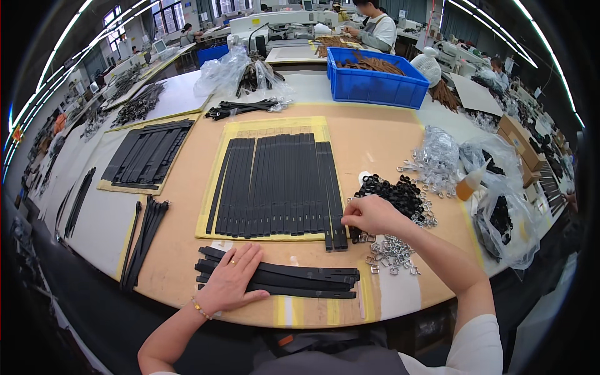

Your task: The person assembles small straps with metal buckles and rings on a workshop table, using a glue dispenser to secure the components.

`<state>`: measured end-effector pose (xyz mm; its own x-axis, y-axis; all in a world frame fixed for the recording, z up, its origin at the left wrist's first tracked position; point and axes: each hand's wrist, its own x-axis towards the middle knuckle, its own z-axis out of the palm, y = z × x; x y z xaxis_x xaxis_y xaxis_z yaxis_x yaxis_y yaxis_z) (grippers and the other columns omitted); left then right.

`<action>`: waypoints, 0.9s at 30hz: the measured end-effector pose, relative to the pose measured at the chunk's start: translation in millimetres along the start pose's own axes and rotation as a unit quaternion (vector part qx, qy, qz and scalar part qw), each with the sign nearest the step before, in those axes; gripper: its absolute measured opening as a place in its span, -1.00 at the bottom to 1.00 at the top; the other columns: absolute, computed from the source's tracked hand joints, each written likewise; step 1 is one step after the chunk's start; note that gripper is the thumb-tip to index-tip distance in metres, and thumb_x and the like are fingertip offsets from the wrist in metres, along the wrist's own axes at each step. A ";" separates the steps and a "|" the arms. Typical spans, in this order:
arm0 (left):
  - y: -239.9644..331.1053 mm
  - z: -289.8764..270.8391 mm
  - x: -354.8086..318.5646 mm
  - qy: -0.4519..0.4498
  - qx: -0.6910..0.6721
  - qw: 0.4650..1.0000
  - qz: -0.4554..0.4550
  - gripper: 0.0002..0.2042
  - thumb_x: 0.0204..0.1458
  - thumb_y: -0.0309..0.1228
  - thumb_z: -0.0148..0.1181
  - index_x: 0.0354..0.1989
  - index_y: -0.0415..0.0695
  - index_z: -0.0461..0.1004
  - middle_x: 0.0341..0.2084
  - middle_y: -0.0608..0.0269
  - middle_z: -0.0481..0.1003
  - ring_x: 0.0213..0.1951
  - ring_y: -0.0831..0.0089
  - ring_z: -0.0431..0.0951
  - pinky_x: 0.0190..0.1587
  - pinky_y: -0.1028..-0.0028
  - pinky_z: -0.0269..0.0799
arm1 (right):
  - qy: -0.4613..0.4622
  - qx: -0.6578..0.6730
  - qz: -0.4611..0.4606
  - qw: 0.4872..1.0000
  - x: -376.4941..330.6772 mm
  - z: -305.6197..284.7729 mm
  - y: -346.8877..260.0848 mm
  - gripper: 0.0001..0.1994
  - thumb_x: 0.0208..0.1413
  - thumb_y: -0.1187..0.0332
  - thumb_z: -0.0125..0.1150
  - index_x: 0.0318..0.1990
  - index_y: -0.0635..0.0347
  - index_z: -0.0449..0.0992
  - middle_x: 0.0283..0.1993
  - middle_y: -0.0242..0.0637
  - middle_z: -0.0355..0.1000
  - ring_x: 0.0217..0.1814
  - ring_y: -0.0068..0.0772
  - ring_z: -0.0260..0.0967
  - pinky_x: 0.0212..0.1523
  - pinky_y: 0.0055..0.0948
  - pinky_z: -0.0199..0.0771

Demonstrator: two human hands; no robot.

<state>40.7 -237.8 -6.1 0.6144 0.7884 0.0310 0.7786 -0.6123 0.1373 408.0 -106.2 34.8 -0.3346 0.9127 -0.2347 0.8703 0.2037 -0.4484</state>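
My left hand (237,275) lies flat, fingers stretched, across a bundle of black straps (312,282) near the table's front edge. A row of black straps (281,181) lies side by side on a yellow-edged board (250,127), their slotted ends toward me. At the right end of that row, two straps (331,206) jut out nearer to me. Beside them my right hand (370,215) is closed in a pinch; what its fingertips hold, if anything, is hidden. Just beyond it sits a heap of small black loops (394,192), with silver buckles (392,251) scattered nearer me.
A second board of black straps (147,153) is at left, with loose strap bundles (147,234) nearer me. A blue crate (375,89) of brown strips stands at the back. Plastic bags (507,231) and an amber bottle (469,185) are at right. Across the table a person (378,31) works.
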 end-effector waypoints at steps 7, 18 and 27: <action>8.4 -14.0 38.6 0.039 -0.021 0.999 0.026 -0.23 0.21 0.14 0.09 0.35 -0.31 0.26 0.41 -0.09 0.18 0.48 0.07 0.09 0.49 0.11 -0.10 | 0.108 -0.011 0.081 0.991 56.4 20.0 19.5 -0.61 0.09 -0.02 0.38 -0.31 0.18 0.72 -0.30 -0.16 0.64 -0.14 -0.17 0.62 -0.07 -0.22 0.60; 44.3 6.1 143.4 0.076 -0.055 0.988 0.121 -0.34 0.27 0.06 0.05 0.30 -0.28 0.32 0.35 -0.02 0.28 0.43 0.14 0.19 0.44 0.14 0.02 | 0.005 0.092 0.110 0.990 72.8 15.7 33.5 -0.67 -0.07 0.08 0.34 -0.61 0.17 0.67 -0.60 -0.35 0.59 -0.45 -0.43 0.60 -0.24 -0.41 0.61; 36.5 17.4 213.7 0.043 -0.059 0.992 0.100 -0.35 0.29 0.04 0.01 0.26 -0.35 0.35 0.27 -0.09 0.35 0.31 0.11 0.34 0.37 0.20 0.16 | 0.012 0.126 0.111 0.986 69.5 13.0 34.9 -0.71 -0.08 0.12 0.34 -0.59 0.16 0.67 -0.62 -0.31 0.57 -0.51 -0.38 0.57 -0.31 -0.41 0.58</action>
<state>202.6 -92.8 -11.7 0.7384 0.6566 0.1541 0.6182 -0.7502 0.2344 410.4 -40.2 -8.4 -0.1338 0.9337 -0.3322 0.8030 -0.0943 -0.5885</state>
